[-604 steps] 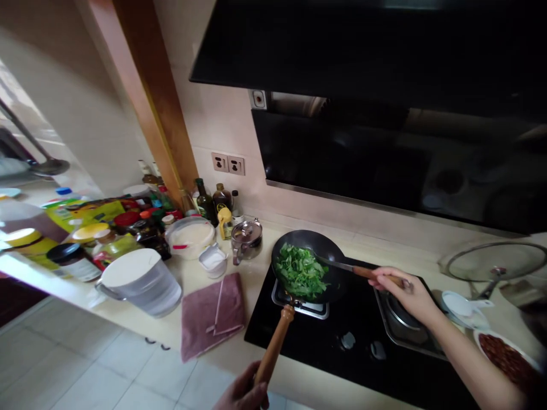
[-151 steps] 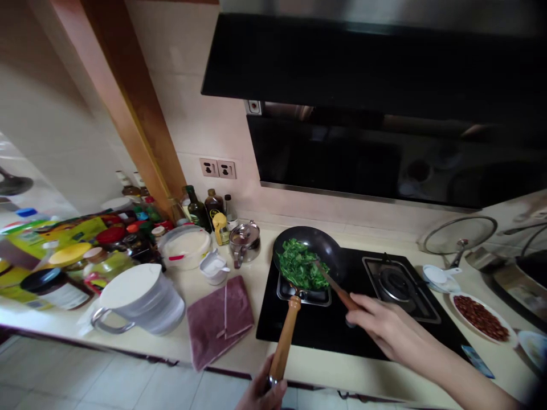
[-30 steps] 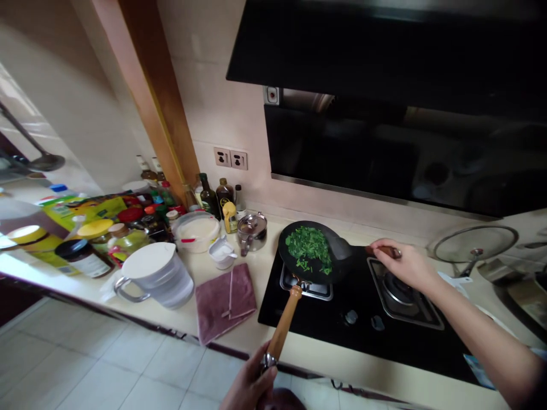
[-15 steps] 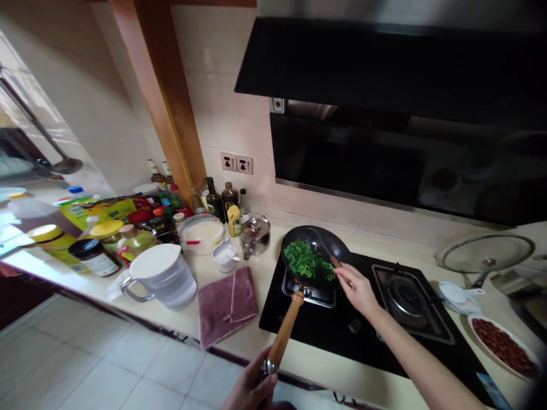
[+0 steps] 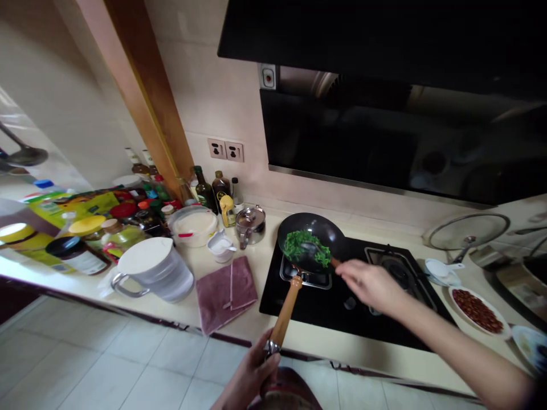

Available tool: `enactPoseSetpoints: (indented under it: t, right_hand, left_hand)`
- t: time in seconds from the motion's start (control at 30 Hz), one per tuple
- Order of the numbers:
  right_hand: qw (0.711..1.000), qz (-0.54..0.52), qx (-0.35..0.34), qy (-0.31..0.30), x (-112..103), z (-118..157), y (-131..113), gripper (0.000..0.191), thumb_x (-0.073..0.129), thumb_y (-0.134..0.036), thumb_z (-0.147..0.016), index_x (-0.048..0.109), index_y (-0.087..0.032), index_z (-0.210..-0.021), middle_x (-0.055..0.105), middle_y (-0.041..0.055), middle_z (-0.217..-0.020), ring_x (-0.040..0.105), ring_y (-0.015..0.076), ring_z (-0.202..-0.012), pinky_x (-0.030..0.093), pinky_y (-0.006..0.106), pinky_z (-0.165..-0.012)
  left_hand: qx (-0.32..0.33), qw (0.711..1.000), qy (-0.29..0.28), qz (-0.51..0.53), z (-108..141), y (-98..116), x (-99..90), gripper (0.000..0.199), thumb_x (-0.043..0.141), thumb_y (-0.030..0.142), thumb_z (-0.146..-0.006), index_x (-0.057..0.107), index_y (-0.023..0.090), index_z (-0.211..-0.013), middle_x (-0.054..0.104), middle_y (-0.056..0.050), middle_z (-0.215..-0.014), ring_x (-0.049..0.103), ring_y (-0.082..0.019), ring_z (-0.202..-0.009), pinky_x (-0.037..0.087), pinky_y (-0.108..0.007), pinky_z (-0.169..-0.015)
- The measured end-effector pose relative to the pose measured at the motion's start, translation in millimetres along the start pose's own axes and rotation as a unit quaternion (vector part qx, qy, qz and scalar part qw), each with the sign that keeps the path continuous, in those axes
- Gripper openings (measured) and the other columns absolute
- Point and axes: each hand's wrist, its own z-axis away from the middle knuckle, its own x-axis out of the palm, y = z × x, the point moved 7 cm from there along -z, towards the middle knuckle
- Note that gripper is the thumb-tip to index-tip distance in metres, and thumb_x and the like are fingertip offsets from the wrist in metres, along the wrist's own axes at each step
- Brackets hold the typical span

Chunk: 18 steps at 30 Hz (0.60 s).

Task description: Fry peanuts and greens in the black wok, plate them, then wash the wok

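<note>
A black wok (image 5: 331, 230) sits on the left burner with chopped leafy greens (image 5: 299, 244) inside. My left hand (image 5: 257, 364) is closed around the metal-tipped end of the wok's wooden handle (image 5: 285, 316). Closed on the wooden grip of a spatula (image 5: 335, 263), my right hand (image 5: 371, 285) is just right of the wok. The spatula's dark head lies among the greens, partly hidden by them, so its exact shape is hard to make out.
On the left stand a water pitcher (image 5: 156, 270), a folded purple cloth (image 5: 226, 290), a lidded glass pot (image 5: 250, 225) and several jars and bottles. To the right are a second burner (image 5: 397, 273), a plate of reddish-brown pieces (image 5: 476, 310) and a glass lid (image 5: 468, 230). A range hood (image 5: 376, 45) hangs above.
The spatula's head has moved down into the greens, and my right hand has shifted and turned beside the wok. The greens are heaped differently. My left hand keeps its hold; the view has shifted.
</note>
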Motion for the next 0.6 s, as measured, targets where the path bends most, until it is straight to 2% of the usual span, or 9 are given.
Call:
enactPoseSetpoints:
  t: [0.07,0.17,0.2,0.27,0.37,0.43,0.53,0.6]
  right_hand:
    - [0.994,-0.044,0.097,0.034,-16,-21,43,0.021,0.050,-0.025,-0.086,0.069,-0.024,-0.095,0.074,0.0040,-0.093,0.069,0.0186,-0.074,0.054,0.031,-0.071]
    - [0.963,-0.079,0.246,0.078,-46,-43,98,0.014,0.057,-0.026,-0.081,0.069,-0.021,-0.084,0.073,0.0039,-0.072,0.067,0.0182,-0.058,0.051,0.029,-0.059]
    - [0.948,-0.104,0.285,0.092,-49,-48,109,0.012,0.058,-0.024,-0.079,0.068,-0.019,-0.080,0.071,0.0047,-0.064,0.065,0.0177,-0.052,0.049,0.028,-0.054]
    - [0.920,-0.169,0.334,0.118,-41,-57,119,0.014,0.056,-0.024,-0.079,0.066,-0.016,-0.073,0.066,0.0059,-0.053,0.061,0.0172,-0.044,0.047,0.028,-0.048]
    - [0.900,-0.241,0.338,0.130,-10,-61,116,0.018,0.053,-0.029,-0.082,0.065,-0.016,-0.079,0.066,0.0062,-0.056,0.064,0.0182,-0.048,0.051,0.028,-0.048]
    - [0.917,-0.256,0.281,0.121,-2,-60,113,0.019,0.056,-0.034,-0.081,0.066,-0.018,-0.086,0.070,0.0047,-0.065,0.068,0.0181,-0.058,0.053,0.027,-0.054]
    - [0.943,-0.231,0.207,0.118,-19,-51,132,0.021,0.064,-0.037,-0.077,0.068,-0.020,-0.087,0.069,0.0017,-0.064,0.067,0.0174,-0.060,0.052,0.026,-0.056]
    - [0.932,-0.243,0.234,0.135,-30,-45,163,0.021,0.069,-0.037,-0.073,0.069,-0.019,-0.083,0.067,0.0012,-0.057,0.065,0.0167,-0.053,0.051,0.025,-0.052]
  left_hand:
    - [0.000,1.000,0.003,0.004,1,-2,-0.7,0.094,0.067,0.065,-0.065,0.038,0.011,-0.136,0.050,0.007,-0.050,0.037,-0.006,-0.039,0.025,-0.019,-0.038]
    - [-0.001,1.000,0.018,0.014,2,-6,-3.6,0.095,0.067,0.065,-0.066,0.035,0.011,-0.137,0.053,0.006,-0.052,0.038,-0.006,-0.038,0.023,-0.020,-0.037]
    - [0.000,1.000,0.020,0.016,3,-7,-4.1,0.094,0.066,0.064,-0.067,0.035,0.011,-0.137,0.053,0.005,-0.053,0.038,-0.006,-0.038,0.022,-0.019,-0.038]
    - [0.006,1.000,0.021,0.016,3,-7,-4.5,0.092,0.065,0.064,-0.069,0.035,0.011,-0.137,0.054,0.005,-0.053,0.038,-0.005,-0.038,0.021,-0.019,-0.038]
    - [0.009,1.000,0.016,0.011,2,-8,-5.2,0.089,0.065,0.063,-0.070,0.036,0.011,-0.137,0.054,0.004,-0.054,0.038,-0.005,-0.039,0.022,-0.019,-0.038]
    - [0.006,1.000,0.010,0.007,0,-10,-6.3,0.091,0.065,0.065,-0.068,0.037,0.011,-0.136,0.053,0.004,-0.054,0.038,-0.006,-0.038,0.023,-0.020,-0.038]
    - [0.007,1.000,0.012,0.002,-3,-14,-10.3,0.094,0.065,0.068,-0.065,0.040,0.012,-0.136,0.052,0.005,-0.052,0.037,-0.006,-0.037,0.022,-0.021,-0.038]
    - [0.008,1.000,0.025,0.004,-4,-18,-13.2,0.090,0.066,0.067,-0.066,0.043,0.012,-0.135,0.053,0.004,-0.052,0.039,-0.007,-0.040,0.022,-0.021,-0.040]
